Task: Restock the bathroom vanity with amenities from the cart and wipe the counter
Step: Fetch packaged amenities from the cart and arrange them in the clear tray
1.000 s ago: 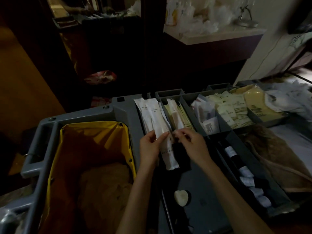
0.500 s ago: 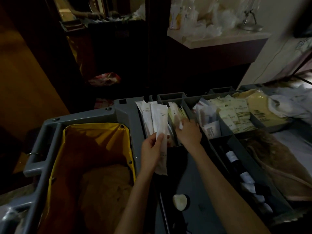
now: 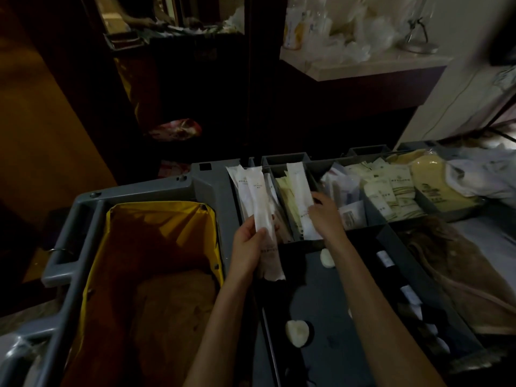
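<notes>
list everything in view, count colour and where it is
cart: one, grey, foreground
bag liner: one, yellow, cart's left bin
long sachets: several, white, leftmost compartment
held sachet: at least one, white, in left hand
second sachet: one, white, next compartment
small packets: many, cream, compartment further right
pouch: one, yellow, far right
round pieces: at least two, white, dark tray
cloth: one, brown, cart's right side
vanity counter: one, pale, upper right
bottles: a few, pale, on counter
left hand: grips held sachet
right hand: on second sachet, grip unclear
</notes>
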Action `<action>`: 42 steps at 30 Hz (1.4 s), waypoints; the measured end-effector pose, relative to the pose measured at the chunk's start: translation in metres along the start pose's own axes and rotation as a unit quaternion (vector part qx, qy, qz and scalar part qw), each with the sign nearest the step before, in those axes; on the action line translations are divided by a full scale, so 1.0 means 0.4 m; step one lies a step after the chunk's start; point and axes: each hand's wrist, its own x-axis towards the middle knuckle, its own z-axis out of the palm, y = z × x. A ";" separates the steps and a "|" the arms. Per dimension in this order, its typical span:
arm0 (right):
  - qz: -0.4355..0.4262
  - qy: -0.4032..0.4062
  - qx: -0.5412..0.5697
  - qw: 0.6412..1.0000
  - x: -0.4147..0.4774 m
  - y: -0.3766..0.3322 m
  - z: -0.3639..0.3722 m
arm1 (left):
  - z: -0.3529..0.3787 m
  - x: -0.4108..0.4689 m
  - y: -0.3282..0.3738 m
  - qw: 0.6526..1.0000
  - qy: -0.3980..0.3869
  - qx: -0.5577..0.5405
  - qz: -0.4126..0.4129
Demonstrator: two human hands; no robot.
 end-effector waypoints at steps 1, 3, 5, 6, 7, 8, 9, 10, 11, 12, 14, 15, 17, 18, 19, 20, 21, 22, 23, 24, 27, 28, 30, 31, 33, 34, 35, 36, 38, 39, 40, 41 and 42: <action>0.024 -0.011 0.078 0.997 -0.004 -0.001 -0.005 | 0.000 -0.001 0.002 1.000 0.000 -0.002 -0.001; 0.043 -0.025 0.199 0.979 -0.020 -0.006 -0.007 | -0.001 -0.001 0.003 1.000 -0.001 -0.004 -0.001; 0.035 -0.036 0.256 0.965 -0.054 -0.021 -0.004 | -0.001 0.000 0.004 1.000 0.003 -0.004 0.002; 0.032 -0.045 0.277 0.959 -0.075 -0.032 0.000 | -0.001 0.000 0.005 1.000 0.005 -0.003 0.003; 0.029 -0.055 0.290 0.955 -0.097 -0.040 0.006 | -0.002 -0.002 0.005 1.000 0.006 -0.003 0.005; 0.021 -0.066 0.297 0.952 -0.117 -0.044 0.013 | -0.001 -0.004 0.007 1.000 0.008 -0.004 0.006; 0.010 -0.079 0.296 0.952 -0.137 -0.048 0.021 | 0.000 -0.008 0.010 1.000 0.009 -0.007 0.009; -0.001 -0.093 0.288 0.953 -0.153 -0.047 0.031 | 0.001 -0.011 0.014 1.000 0.009 -0.009 0.012; -0.010 -0.103 0.277 0.955 -0.167 -0.047 0.041 | 0.001 -0.011 0.015 1.000 0.011 -0.010 0.010; -0.015 -0.106 0.270 0.957 -0.178 -0.045 0.052 | 0.003 -0.012 0.016 1.000 0.013 -0.013 0.006; -0.019 -0.093 0.273 0.957 -0.195 -0.047 0.069 | 0.005 -0.017 0.020 0.999 0.027 -0.031 -0.005; -0.018 -0.083 0.276 0.958 -0.201 -0.048 0.077 | 0.007 -0.020 0.023 0.999 0.032 -0.043 -0.010; -0.013 -0.061 0.270 0.961 -0.210 -0.044 0.091 | 0.013 -0.027 0.027 0.998 0.030 -0.060 -0.007; -0.012 -0.051 0.270 0.961 -0.215 -0.041 0.096 | 0.016 -0.032 0.032 0.998 0.027 -0.064 0.001; -0.008 -0.043 0.276 0.960 -0.221 -0.039 0.100 | 0.019 -0.036 0.035 0.997 0.027 -0.069 0.007; -0.004 -0.036 0.280 0.959 -0.226 -0.038 0.103 | 0.021 -0.038 0.035 0.997 0.028 -0.073 0.010; 0.002 -0.030 0.283 0.959 -0.232 -0.039 0.104 | 0.022 -0.038 0.032 0.997 0.027 -0.076 0.011; 0.007 -0.025 0.286 0.958 -0.238 -0.041 0.104 | 0.024 -0.040 0.030 0.997 0.024 -0.076 0.015; 0.015 -0.021 0.293 0.956 -0.244 -0.041 0.104 | 0.025 -0.041 0.026 0.997 0.027 -0.073 0.021; 0.023 -0.017 0.304 0.952 -0.249 -0.040 0.105 | 0.027 -0.041 0.023 0.997 0.027 -0.069 0.026; 0.047 0.011 0.327 0.944 -0.253 -0.038 0.103 | 0.033 -0.047 0.020 0.997 0.019 -0.057 0.045; 0.048 0.021 0.326 0.944 -0.252 -0.037 0.104 | 0.038 -0.054 0.027 0.997 0.013 -0.055 0.048; 0.040 0.033 0.318 0.947 -0.252 -0.038 0.108 | 0.043 -0.062 0.031 0.997 -0.002 -0.058 0.051; 0.034 0.035 0.313 0.948 -0.253 -0.041 0.109 | 0.047 -0.064 0.032 0.997 -0.003 -0.058 0.046; 0.028 0.034 0.308 0.950 -0.258 -0.044 0.109 | 0.053 -0.063 0.035 0.997 0.003 -0.063 0.037; 0.031 0.035 0.311 0.949 -0.261 -0.043 0.110 | 0.057 -0.064 0.037 0.997 0.005 -0.063 0.034; 0.037 0.039 0.317 0.947 -0.267 -0.038 0.112 | 0.063 -0.067 0.040 0.998 0.007 -0.060 0.033; 0.044 0.044 0.324 0.944 -0.278 -0.032 0.114 | 0.070 -0.074 0.046 0.998 0.008 -0.059 0.035; 0.052 0.058 0.331 0.940 -0.306 -0.022 0.115 | 0.085 -0.087 0.050 0.998 0.002 -0.049 0.034; 0.053 0.067 0.330 0.940 -0.321 -0.016 0.111 | 0.093 -0.094 0.048 0.999 -0.003 -0.035 0.032; 0.054 0.079 0.327 0.940 -0.333 -0.007 0.104 | 0.105 -0.104 0.045 0.999 -0.013 -0.020 0.032; 0.055 0.092 0.325 0.939 -0.345 0.004 0.093 | 0.117 -0.115 0.033 0.999 -0.029 -0.007 0.032; 0.056 0.106 0.326 0.938 -0.355 0.016 0.078 | 0.129 -0.129 0.021 0.999 -0.045 0.000 0.029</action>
